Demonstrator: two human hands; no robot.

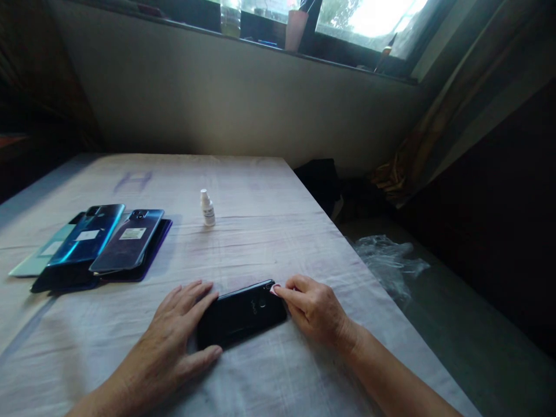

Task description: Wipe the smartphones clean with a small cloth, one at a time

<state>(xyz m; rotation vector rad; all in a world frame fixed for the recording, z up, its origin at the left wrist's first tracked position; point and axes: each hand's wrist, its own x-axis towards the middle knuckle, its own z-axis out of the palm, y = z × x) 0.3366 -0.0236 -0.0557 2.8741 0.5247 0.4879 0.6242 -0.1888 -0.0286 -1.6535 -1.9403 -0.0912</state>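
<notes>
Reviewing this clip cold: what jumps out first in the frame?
Front and centre, a black phone lies back-up on the cloth-covered table, the left hand flat against its near end and the right hand pinching at its far corner. To the left sits a fanned stack of phones, some with white stickers. A small white bottle stands upright mid-table, apart from everything.

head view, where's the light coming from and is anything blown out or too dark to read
Head view: daylight enters by the window at top, blown out white; the right side falls into deep shadow; the glossy black phone between left hand and right hand shows faint sheen; edges bend.
</notes>
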